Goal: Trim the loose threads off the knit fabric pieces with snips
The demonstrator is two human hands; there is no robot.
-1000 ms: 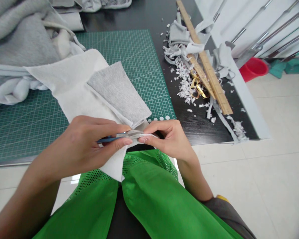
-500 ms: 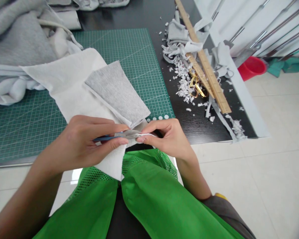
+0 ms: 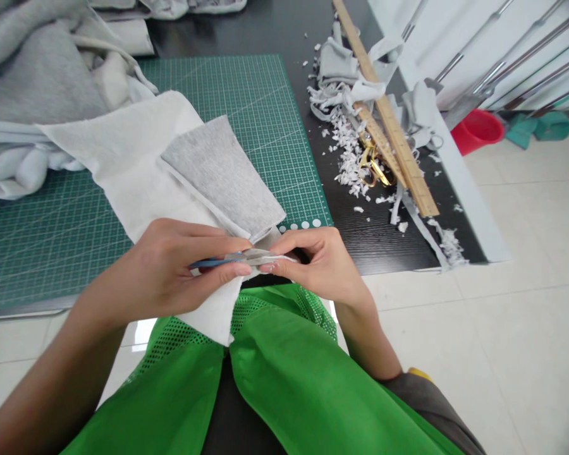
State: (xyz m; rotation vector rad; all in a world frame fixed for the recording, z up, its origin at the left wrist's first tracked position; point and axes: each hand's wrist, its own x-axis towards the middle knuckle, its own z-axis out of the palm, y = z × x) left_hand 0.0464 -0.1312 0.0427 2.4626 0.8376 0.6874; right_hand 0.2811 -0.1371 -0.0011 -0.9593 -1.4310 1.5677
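My left hand (image 3: pixel 180 268) is closed around small thread snips (image 3: pixel 239 256) with blue handles, its thumb and fingertips pressing the blades from both sides. The snips point right, their tips at the fabric edge. My right hand (image 3: pixel 317 260) pinches the edge of a fabric piece (image 3: pixel 284 257) between thumb and fingers. A folded grey fabric piece (image 3: pixel 227 174) lies just beyond the hands, on top of a larger off-white cloth (image 3: pixel 137 148). Part of that cloth hangs over the table's front edge below my left hand.
A green cutting mat (image 3: pixel 246 82) covers much of the dark table (image 3: pixel 208 35). Grey fabric is heaped (image 3: pixel 42 76) at left. On the right lie wooden rulers (image 3: pixel 391 114), gold-handled scissors (image 3: pixel 374 167), fabric scraps (image 3: pixel 336 60) and clippings (image 3: pixel 348 158). A red bucket (image 3: pixel 478 131) stands on the floor.
My left hand has moved slightly right with the snips, bringing the blades further toward my right fingertips. My right hand stays nearly still, holding the fabric edge.
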